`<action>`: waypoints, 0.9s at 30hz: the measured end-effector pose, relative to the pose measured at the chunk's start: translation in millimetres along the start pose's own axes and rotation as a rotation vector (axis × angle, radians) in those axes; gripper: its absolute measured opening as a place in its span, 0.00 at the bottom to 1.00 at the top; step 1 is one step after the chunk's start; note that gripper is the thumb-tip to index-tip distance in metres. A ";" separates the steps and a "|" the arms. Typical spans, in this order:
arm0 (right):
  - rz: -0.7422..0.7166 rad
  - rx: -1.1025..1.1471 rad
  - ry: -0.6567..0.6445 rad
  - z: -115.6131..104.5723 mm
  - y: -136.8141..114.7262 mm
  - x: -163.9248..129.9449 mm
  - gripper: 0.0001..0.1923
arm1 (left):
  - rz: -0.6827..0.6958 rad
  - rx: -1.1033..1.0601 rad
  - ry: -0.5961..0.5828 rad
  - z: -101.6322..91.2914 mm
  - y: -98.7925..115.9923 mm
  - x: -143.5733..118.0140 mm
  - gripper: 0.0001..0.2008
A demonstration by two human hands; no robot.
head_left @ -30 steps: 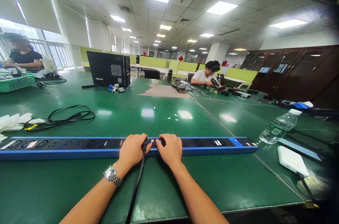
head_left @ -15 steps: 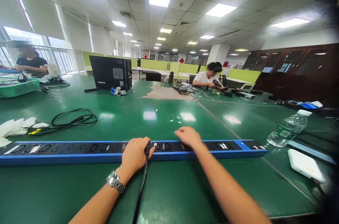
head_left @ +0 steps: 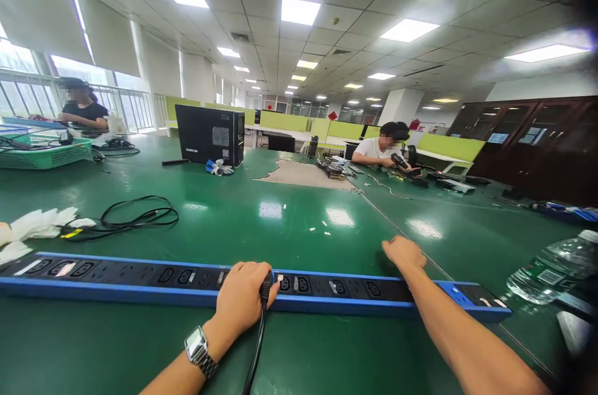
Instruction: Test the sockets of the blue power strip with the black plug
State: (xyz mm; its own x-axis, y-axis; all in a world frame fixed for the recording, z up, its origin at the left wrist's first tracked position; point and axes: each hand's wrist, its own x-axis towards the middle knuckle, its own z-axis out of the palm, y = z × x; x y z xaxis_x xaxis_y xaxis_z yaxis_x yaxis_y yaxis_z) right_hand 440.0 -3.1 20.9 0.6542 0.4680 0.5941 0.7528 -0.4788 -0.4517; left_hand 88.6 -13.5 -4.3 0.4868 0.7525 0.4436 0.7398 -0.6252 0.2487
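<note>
A long blue-and-black power strip [head_left: 154, 296] with many sockets lies across the green table. My left hand [head_left: 243, 295], wearing a metal watch [head_left: 199, 345] on its wrist, is wrapped over the strip's middle and grips it. Beside its thumb a black plug [head_left: 266, 289] stands in the strip, its cord running down toward me. My right hand [head_left: 405, 253] is beyond the strip's far edge toward the right, its forearm crossing above the strip. Its fingers are curled in; whatever they hold, if anything, is hidden.
White gloves [head_left: 44, 223] and a coiled black cable [head_left: 140, 214] lie to the left. Behind them stand a green basket [head_left: 51, 159] and a black computer case [head_left: 210, 136]. A water bottle [head_left: 551, 267] is at the right. Two people [head_left: 374, 149] sit across the table.
My right hand has moved to the right along the strip. The left hand keeps its place at the plug. The view has shifted a little, bringing the bottle nearer the right edge.
</note>
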 end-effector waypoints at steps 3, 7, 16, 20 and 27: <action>-0.122 0.014 -0.206 0.9 8.5 -13.1 0.10 | 0.006 -0.002 -0.011 -0.6 -0.7 0.2 0.10; -0.303 0.114 -0.414 -3.7 6.7 -46.5 0.22 | 0.012 -0.008 -0.011 -0.1 -2.1 -0.2 0.11; -0.284 0.098 -0.488 -23.0 -8.7 -80.0 0.21 | 0.028 -0.021 -0.015 0.1 -3.2 -1.3 0.10; -0.296 0.050 -0.495 -22.9 -9.5 -82.1 0.21 | 0.024 -0.019 -0.018 -0.9 -2.9 -1.4 0.10; -0.304 0.041 -0.485 -23.1 -8.6 -82.5 0.22 | 0.028 -0.031 -0.017 -1.8 -3.0 -1.7 0.09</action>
State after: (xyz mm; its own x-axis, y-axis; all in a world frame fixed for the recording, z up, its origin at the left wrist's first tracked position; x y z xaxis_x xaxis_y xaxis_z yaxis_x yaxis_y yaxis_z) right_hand 377.9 -54.8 -8.9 0.3594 0.8720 0.3324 0.9082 -0.2449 -0.3394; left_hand 84.7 -13.2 -4.2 0.5150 0.7382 0.4357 0.7113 -0.6517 0.2633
